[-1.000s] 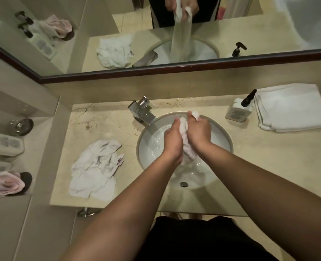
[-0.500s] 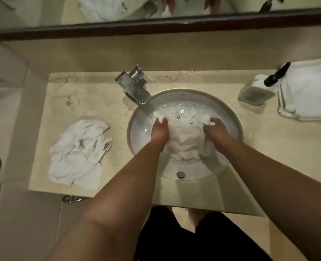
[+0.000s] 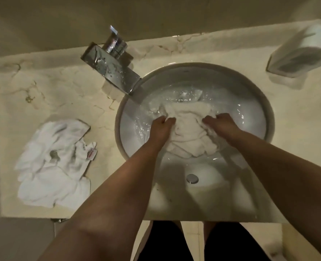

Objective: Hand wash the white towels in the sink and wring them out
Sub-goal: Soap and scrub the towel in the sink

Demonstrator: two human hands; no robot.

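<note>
White terry cloth, soaked and bunched into soft folds, fills the middle of the round basin: this wet towel (image 3: 189, 132) lies in rippled, glinting water inside the sink (image 3: 257, 102), whose smooth glazed bowl curves down to a small metal overflow cap (image 3: 192, 178) on the near wall. The left hand (image 3: 160, 129) sits on the towel's left edge with its fingers (image 3: 167, 120) curled and pressed together, pinching a ridge of cloth. The right hand (image 3: 223, 124) grips the towel's right side, its fingers (image 3: 209, 120) curled into the fabric and partly buried in it. Both bare forearms reach in from the near edge.

A chrome tap (image 3: 111, 65), flat and rectangular with a round cylindrical handle, juts over the sink's rim from the upper left, beaded with drops. The surface (image 3: 48, 87) is pale cream marble with thin brownish veins. On it, well apart from the basin to the left, lies a second white towel (image 3: 54, 162), crumpled and flattened, with grey smudges and a small red-printed tag at its right edge. At the upper right stands a squat white soap dispenser (image 3: 299, 55) with a dark pump, cut off by the frame.
</note>
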